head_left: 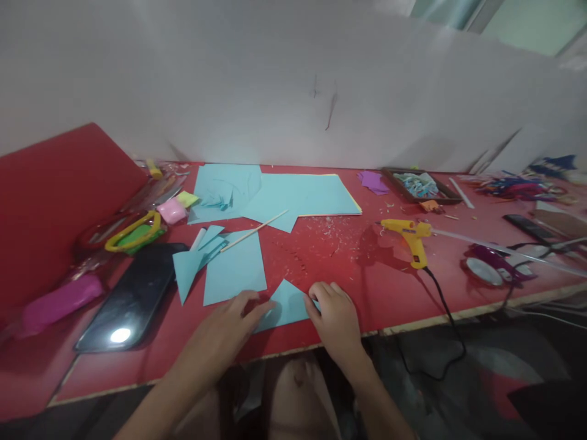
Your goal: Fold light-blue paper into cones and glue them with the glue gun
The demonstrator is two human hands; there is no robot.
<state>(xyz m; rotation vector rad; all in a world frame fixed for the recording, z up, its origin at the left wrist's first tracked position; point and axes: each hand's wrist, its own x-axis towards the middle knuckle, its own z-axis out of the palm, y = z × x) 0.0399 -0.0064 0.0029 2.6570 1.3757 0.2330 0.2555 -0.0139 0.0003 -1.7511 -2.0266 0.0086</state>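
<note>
A light blue sheet of paper (290, 302), folded to a triangle with its peak pointing away from me, lies at the table's front edge. My left hand (236, 318) is at its left corner, thumb on the paper and fingers curled. At the right corner, my right hand (337, 311) pinches the paper between thumb and bent fingers. Just beyond my left hand is a flat blue square (238, 272). A folded blue paper piece (195, 263) and a thin wooden stick (254, 231) rest partly on that square.
Blue sheets (302, 195) lie at the back. To the right are a yellow glue gun (410, 235) with a black cord, a scrap tray (444, 197) and a purple device (495, 266). A black phone (132, 299), yellow-handled scissors (137, 235) and a pink packet (62, 302) lie left.
</note>
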